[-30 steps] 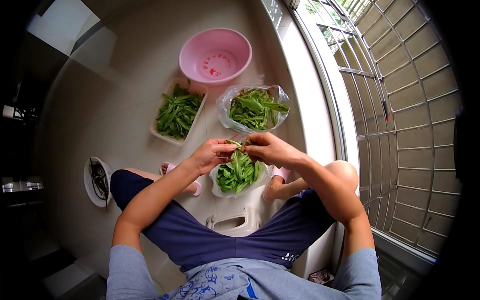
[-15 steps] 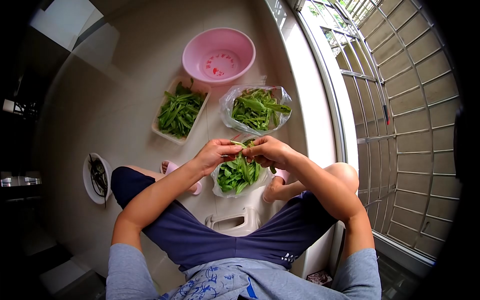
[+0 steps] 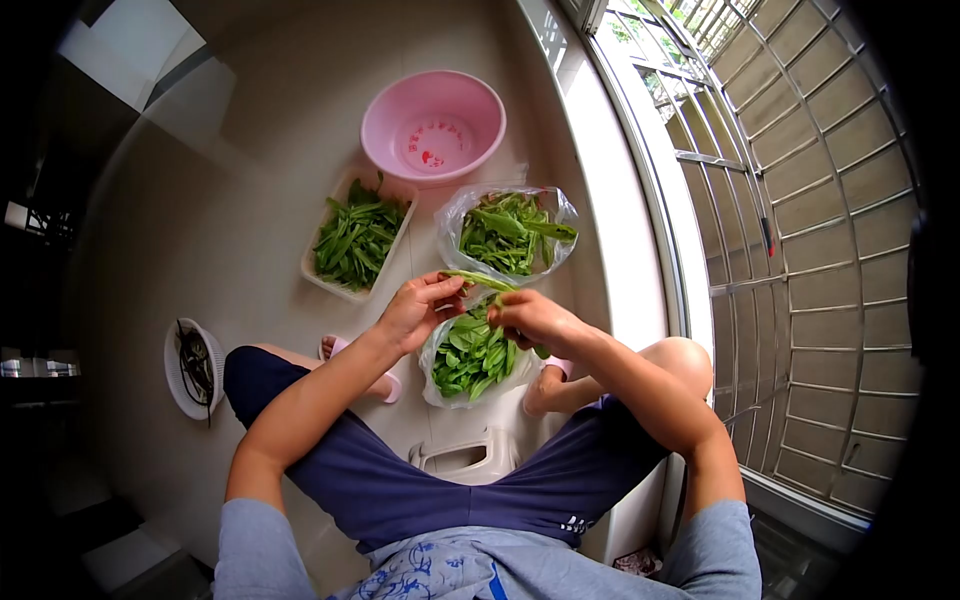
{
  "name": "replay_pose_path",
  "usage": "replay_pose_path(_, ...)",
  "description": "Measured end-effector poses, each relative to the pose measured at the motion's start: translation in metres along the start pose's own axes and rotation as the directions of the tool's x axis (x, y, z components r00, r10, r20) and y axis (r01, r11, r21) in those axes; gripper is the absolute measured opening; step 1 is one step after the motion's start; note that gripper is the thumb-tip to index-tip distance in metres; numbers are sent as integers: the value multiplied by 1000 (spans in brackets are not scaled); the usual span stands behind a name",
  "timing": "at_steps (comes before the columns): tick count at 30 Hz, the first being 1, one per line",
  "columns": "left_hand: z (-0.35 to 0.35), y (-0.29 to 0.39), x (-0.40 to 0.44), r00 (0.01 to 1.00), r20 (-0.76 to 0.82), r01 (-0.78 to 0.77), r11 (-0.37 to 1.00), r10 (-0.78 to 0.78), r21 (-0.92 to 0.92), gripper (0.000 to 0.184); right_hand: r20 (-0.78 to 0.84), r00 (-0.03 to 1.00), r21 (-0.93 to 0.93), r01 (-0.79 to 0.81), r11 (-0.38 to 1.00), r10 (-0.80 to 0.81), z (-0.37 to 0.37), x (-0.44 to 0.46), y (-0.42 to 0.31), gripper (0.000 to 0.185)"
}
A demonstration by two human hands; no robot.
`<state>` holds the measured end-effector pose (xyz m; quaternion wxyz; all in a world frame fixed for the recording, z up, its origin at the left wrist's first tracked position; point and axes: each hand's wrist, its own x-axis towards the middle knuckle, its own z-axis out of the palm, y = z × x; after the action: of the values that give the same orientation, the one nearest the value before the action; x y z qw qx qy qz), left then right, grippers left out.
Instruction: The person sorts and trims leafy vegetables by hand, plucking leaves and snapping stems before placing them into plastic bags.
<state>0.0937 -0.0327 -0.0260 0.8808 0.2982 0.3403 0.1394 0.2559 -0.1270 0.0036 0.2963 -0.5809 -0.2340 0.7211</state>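
Note:
A pale green vegetable stem (image 3: 482,280) stretches between my two hands. My left hand (image 3: 422,312) pinches one end between thumb and fingers. My right hand (image 3: 535,322) is closed around the other, leafy end, its fingers slightly blurred, with a bit of green showing below them. Beneath the hands is a plastic bag of loose green leaves (image 3: 472,355) on the floor. Just beyond it stands a second clear bag of long leafy greens (image 3: 510,235). To its left, a pale rectangular tray (image 3: 352,293) holds a heap of similar leaves.
A pink basin (image 3: 480,165) stands behind the tray and bag. At the left, a white basket (image 3: 182,395) contains dark, thin strands. My knees and pink slippers (image 3: 393,388) flank the near bag, with a pale plastic stool (image 3: 490,460) close to me. A barred window (image 3: 790,260) runs along the right.
My hands have moved apart, with more of the stem now showing between them. The view has shifted slightly, so the containers appear lower.

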Motion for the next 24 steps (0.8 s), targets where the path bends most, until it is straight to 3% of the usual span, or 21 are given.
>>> replay_pose_path(3, 1, 9, 12, 1000, 18, -14, 1000, 14, 16, 10, 71, 996, -234, 78, 969, -63, -2, -7, 6, 13)
replay_pose_path(7, 12, 19, 41, 998, 60, -15, 994, 9, 104, 16, 75, 995, -185, 77, 980, -64, -8, 1, 15, 12)
replay_pose_path(9, 13, 21, 59, 981, -174, 140, 945, -91, 294, 23, 83, 996, -75, 41, 996, -35, -18, 6, 14, 10)
replay_pose_path(10, 13, 22, 64, 964, -252, 166, 939, -89, 302, 28, 35, 998, -14, 44, 999, -43, -23, 6, 11, 9)
replay_pose_path(15, 16, 27, 62, 978, -207, 45, 959, 14, 278, 25, -148, 980, 322, 176, 930, -134, -50, 6, -2, 15)
replay_pose_path(19, 8, 40, 47, 984, -158, -45, 970, 84, 239, 21, -112, 978, 543, 211, 813, -178, -68, 19, -2, 15)
replay_pose_path(24, 7, 61, 19, 979, -123, -144, 980, 162, 137, 20, -73, 987, 666, 157, 729, -146, -54, 18, -29, 21)
